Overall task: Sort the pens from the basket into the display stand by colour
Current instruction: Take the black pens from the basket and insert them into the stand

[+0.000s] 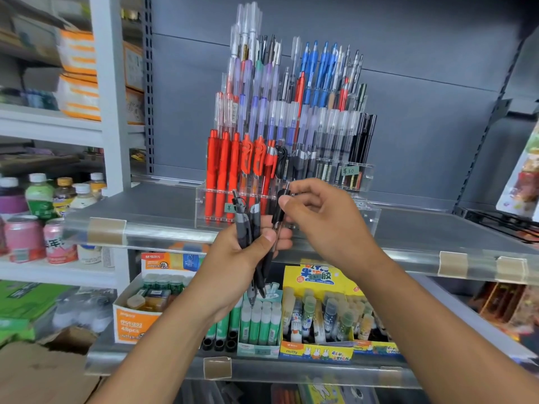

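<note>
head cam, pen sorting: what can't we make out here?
- Basket: not in view.
- Pen count in left hand: head view, black pens overlap and fingers cover them.
- Pen tips: blurred against the glue sticks below.
- Free slots in the stand: hidden by both hands and packed pens.
- Price tag: too small to read surely.
- Right hand pinches one pen's top; its barrel is partly hidden.

clear acrylic display stand [361, 211], glossy plastic pens [221, 176]
</note>
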{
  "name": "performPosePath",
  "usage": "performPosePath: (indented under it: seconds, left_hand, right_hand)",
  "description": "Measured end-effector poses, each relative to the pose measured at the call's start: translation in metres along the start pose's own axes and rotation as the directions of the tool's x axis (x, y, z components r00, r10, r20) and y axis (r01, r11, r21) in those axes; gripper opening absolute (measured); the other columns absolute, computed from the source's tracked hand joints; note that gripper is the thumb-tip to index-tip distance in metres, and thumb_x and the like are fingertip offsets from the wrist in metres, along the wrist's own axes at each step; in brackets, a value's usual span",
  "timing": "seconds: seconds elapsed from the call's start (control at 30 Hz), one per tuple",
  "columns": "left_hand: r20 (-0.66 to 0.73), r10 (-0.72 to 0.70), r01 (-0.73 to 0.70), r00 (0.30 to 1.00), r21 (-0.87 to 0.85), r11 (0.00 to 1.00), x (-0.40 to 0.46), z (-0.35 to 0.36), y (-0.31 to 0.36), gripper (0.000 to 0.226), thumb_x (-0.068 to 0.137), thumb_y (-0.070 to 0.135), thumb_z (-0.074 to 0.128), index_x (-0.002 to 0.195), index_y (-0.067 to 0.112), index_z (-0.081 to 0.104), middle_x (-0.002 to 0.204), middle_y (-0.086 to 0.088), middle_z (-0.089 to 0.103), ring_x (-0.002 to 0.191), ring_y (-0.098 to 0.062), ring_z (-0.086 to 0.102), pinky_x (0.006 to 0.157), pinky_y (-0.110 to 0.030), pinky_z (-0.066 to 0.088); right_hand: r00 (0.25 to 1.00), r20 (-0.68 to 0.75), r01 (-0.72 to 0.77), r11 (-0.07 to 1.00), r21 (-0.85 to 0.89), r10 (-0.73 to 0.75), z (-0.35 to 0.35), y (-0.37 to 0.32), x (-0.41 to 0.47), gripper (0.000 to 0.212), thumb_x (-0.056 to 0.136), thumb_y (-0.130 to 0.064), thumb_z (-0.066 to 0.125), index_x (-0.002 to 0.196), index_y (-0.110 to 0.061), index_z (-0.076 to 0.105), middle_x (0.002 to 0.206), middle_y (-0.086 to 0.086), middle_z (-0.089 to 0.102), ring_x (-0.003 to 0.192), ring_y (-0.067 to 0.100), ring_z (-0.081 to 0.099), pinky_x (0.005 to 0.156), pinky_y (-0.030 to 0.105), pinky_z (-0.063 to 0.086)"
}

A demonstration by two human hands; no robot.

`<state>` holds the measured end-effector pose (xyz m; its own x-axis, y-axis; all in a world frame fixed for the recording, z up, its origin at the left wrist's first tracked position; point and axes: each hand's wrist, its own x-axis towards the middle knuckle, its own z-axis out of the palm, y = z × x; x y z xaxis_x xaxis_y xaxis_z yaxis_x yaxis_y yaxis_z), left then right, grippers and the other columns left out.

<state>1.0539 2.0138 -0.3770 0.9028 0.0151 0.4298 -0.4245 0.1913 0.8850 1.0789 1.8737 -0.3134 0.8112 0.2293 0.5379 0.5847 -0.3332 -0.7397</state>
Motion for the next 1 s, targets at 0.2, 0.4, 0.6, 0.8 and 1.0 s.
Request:
performPosePath:
  seconds: [0.2,0.4,0.6,0.8,1.0]
  left_hand:
    - [0.014,-0.016,0.016,1.0,-0.021,1.0,0.0,-0.001,0.003,0.024,0.099,0.006,0.048,0.113,0.015,0.065,0.105,0.0,0.075,0.103,-0.013,0.07,0.091,-0.025,0.053]
    - [-0.019,-0.033,0.032,0.999,-0.017,0.999,0.005,-0.006,0.007,0.028,0.099,-0.003,0.043,0.116,0.008,0.064,0.105,-0.005,0.075,0.102,-0.017,0.071,0.085,-0.019,0.055]
    - [-0.035,-0.04,0.04,0.999,0.008,0.999,0.01,-0.007,0.024,0.029,0.099,0.001,0.047,0.113,0.017,0.066,0.111,-0.001,0.074,0.107,-0.014,0.069,0.089,-0.023,0.055]
    - [-0.011,-0.054,0.054,0.998,0.01,0.998,0.014,-0.008,0.03,0.03,0.1,0.002,0.045,0.119,0.018,0.063,0.114,0.002,0.073,0.109,-0.01,0.067,0.093,-0.023,0.053]
    - [-0.019,-0.057,0.058,0.998,0.015,0.998,0.016,-0.008,0.029,0.03,0.1,0.004,0.045,0.118,0.019,0.063,0.113,0.003,0.073,0.109,-0.01,0.067,0.091,-0.023,0.054]
  right_hand:
    - [0.999,-0.044,0.014,0.999,-0.042,-0.016,-0.007,-0.008,0.008,0.005,0.09,-0.025,0.067,0.086,-0.027,0.065,0.087,0.003,0.07,0.084,0.019,0.069,0.079,0.028,0.056]
    - [0.99,-0.137,0.013,0.997,-0.082,-0.025,-0.029,-0.028,0.032,0.012,0.093,-0.025,0.065,0.086,-0.016,0.067,0.083,0.014,0.072,0.062,0.015,0.059,0.058,0.026,0.052]
    - [0.988,-0.136,0.06,0.989,-0.133,-0.078,-0.038,-0.045,0.054,0.014,0.094,-0.023,0.063,0.09,-0.01,0.067,0.085,0.017,0.072,0.034,0.0,0.038,0.038,0.011,0.034]
    - [0.967,-0.165,0.163,0.968,-0.188,-0.195,-0.045,-0.059,0.079,0.029,0.095,-0.022,0.061,0.097,0.006,0.064,0.091,0.032,0.065,0.057,0.017,0.047,0.045,0.005,0.038]
    - [0.965,-0.167,0.161,0.96,-0.227,-0.201,-0.044,-0.058,0.096,0.022,0.095,-0.02,0.061,0.088,0.001,0.063,0.051,-0.004,0.045,0.037,0.003,0.034,0.048,0.004,0.036]
